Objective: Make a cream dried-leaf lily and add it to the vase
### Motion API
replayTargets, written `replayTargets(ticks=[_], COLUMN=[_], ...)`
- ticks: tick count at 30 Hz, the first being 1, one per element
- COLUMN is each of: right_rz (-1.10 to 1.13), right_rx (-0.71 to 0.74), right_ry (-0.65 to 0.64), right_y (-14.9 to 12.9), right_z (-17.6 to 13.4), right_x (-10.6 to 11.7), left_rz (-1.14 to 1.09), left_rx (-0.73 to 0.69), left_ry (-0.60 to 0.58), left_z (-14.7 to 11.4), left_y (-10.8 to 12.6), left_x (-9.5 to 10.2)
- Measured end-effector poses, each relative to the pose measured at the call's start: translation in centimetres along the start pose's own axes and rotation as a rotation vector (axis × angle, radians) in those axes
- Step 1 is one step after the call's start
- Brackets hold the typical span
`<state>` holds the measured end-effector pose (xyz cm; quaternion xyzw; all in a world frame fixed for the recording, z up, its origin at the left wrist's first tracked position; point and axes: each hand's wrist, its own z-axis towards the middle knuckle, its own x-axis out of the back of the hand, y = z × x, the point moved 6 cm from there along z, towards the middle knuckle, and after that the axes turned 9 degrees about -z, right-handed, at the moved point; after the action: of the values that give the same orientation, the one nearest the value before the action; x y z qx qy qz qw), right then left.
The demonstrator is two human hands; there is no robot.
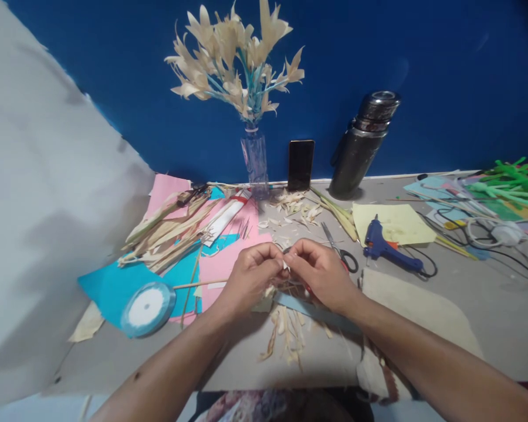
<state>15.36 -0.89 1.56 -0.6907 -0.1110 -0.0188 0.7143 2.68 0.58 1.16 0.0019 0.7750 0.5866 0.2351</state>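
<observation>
My left hand (pixel 257 272) and my right hand (pixel 319 269) meet over the middle of the table, thumbs and fingertips pinched together. Between them shows a small pale piece of dried husk (pixel 286 265), mostly hidden by the fingers. A thin stick (pixel 200 283) runs out to the left from behind my left hand; whether that hand grips it I cannot tell. Just beyond my right hand lie scissors (pixel 347 258) with dark handles. Below both hands, husk scraps (pixel 286 334) are scattered on the table near a light blue strip (pixel 317 310).
A bottle (pixel 256 164) of husk flowers (pixel 242 53), a phone (pixel 301 165) and a flask (pixel 364 146) stand by the wall. A glue gun (pixel 389 249) lies right, near cables and green pipe cleaners (pixel 514 184). Left are a ribbon roll (pixel 148 309), dried husks (pixel 171 228) and coloured paper (pixel 114 284).
</observation>
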Motion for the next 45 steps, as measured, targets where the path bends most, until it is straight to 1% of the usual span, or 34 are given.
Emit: replayTargets(ticks=[7,11,13,14,15,16,17,19,20,22,24,26,31,35,40,45], right_rz=[0.113,0.289,0.379,0.400,0.387,0.329,0.226,-0.064,-0.209,-0.421,-0.538,-0.617,-0.719,-0.708,-0.649,-0.603], right_rx=[-0.036,-0.126,-0.145,-0.138,-0.120,-0.085,-0.029,0.142,0.245,0.422,0.506,0.499,0.388,0.338,0.290,0.252], right_ry=[-0.042,-0.122,-0.163,-0.160,-0.124,-0.054,0.035,0.206,0.264,0.302,0.300,0.286,0.239,0.227,0.202,0.212], right_y=[0.3,1.0,1.2,1.2,1.1,0.9,0.4,-1.2,-2.1,-3.6,-4.1,-4.0,-3.3,-3.3,-3.3,-3.0], right_z=[-0.1,0.0,0.2,0.4,0.5,0.5,0.4,-0.2,-0.7,-1.7,-2.2,-2.1,-1.4,-1.2,-1.0,-0.9], right_x=[-0.5,-1.1,-1.2,-1.0,-0.6,0.0,0.8,2.0,2.2,1.8,1.3,1.0,1.0,1.1,1.1,1.2], left_rz=[-0.039,-0.105,-0.136,-0.152,-0.166,-0.172,-0.159,-0.053,0.043,0.262,0.421,0.483,0.503,0.563,0.704,0.740], left_rx=[0.003,0.016,0.026,0.029,0.031,0.031,0.026,-0.025,-0.081,-0.228,-0.340,-0.374,-0.371,-0.398,-0.494,-0.503], left_ry=[-0.027,-0.058,-0.070,-0.069,-0.058,-0.035,-0.001,0.089,0.134,0.198,0.210,0.192,0.131,0.131,0.131,0.104], left_z=[0.0,-0.1,-0.1,-0.1,-0.1,-0.1,-0.1,0.0,0.0,-0.2,-0.4,-0.6,-0.9,-1.0,-1.5,-1.8], left_y=[-0.2,-0.1,-0.1,0.0,0.0,0.1,0.2,0.6,0.9,1.9,2.5,2.5,2.1,2.2,2.6,2.3], left_x=[-0.1,-0.3,-0.4,-0.4,-0.3,-0.2,0.1,0.7,0.9,1.1,0.8,0.4,-0.1,-0.2,-0.8,-1.1])
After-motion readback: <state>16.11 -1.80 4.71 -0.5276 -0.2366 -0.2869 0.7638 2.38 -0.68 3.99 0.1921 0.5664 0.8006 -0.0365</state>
